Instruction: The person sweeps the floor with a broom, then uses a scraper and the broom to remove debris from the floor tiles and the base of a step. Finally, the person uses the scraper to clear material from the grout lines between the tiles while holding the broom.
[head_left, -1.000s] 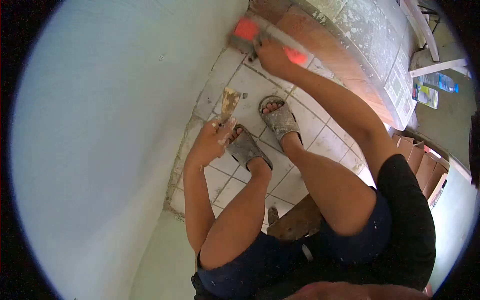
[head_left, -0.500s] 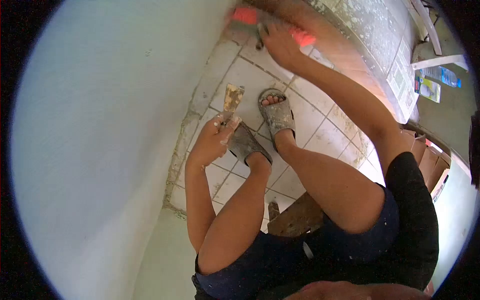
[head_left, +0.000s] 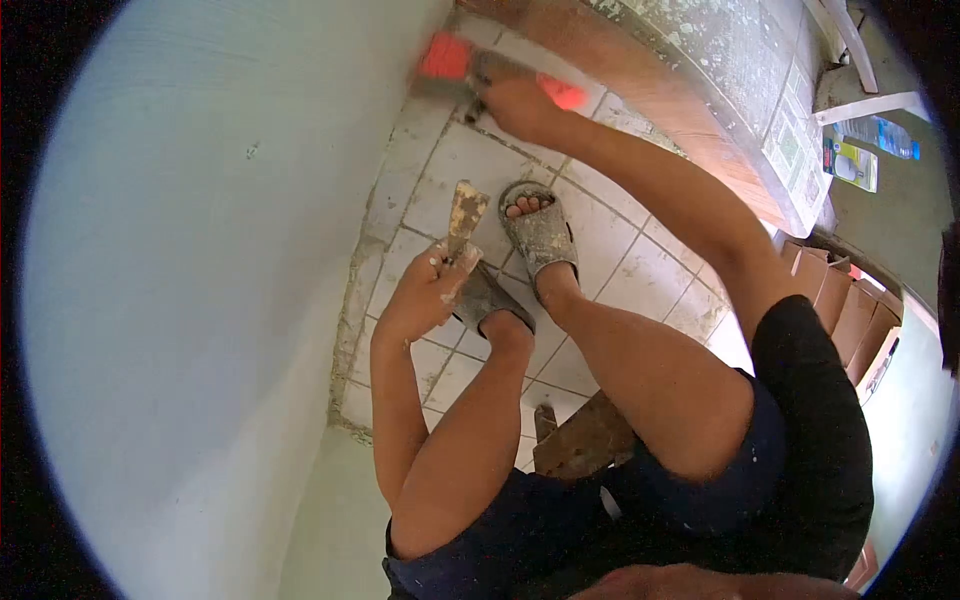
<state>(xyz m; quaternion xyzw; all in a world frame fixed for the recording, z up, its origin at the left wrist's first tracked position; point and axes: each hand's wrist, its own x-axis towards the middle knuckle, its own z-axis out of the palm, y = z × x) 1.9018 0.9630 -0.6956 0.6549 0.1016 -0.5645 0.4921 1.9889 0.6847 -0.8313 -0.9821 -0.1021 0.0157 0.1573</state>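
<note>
My left hand (head_left: pixel 425 292), spotted with white, is closed on a putty knife (head_left: pixel 466 212) whose stained blade points away from me. Farther out, my right hand (head_left: pixel 515 105) grips a tool (head_left: pixel 445 56) with a red part at each end and a dark middle. It is blurred, held low over the floor close to the wall's foot, and its exact kind is hard to make out. White floor tiles (head_left: pixel 475 165) with dirty joints lie under both hands.
A pale wall (head_left: pixel 200 250) rises at the left. Two dusty sandals (head_left: pixel 543 237) are on my feet. A curved step (head_left: pixel 690 110) with white splashes fills the upper right. Beyond it are a bottle (head_left: pixel 896 138) and a small package (head_left: pixel 850 165). Cardboard boxes (head_left: pixel 845 315) stand at the right.
My right hand and the red-ended tool went up toward the step, then came back down and to the left. My left hand still holds the putty knife, nearly in place.
</note>
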